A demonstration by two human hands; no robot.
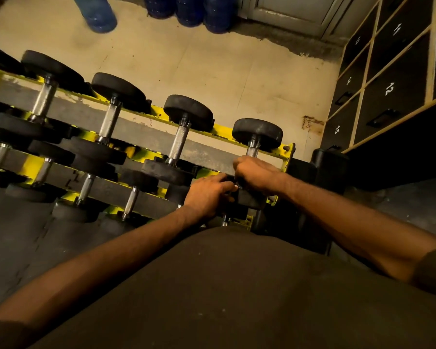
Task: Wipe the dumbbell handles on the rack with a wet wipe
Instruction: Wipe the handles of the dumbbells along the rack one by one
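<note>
right hand (256, 172) grips the dumbbell (257, 133); its bar points away, across the rack (222, 131). left hand (207, 195) touches its near end, can't tell if holding.

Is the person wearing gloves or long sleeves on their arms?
No gloves. The left hand and right hand are bare, with no rings or watch visible. Both forearms are uncovered. A short dark left sleeve and right sleeve show at the picture's edges, matching the dark shirt.

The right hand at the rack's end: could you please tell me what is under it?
The right hand grips the end dumbbell's handle; only a short metal stretch shows beyond the knuckles. Any wipe underneath is hidden.
</note>
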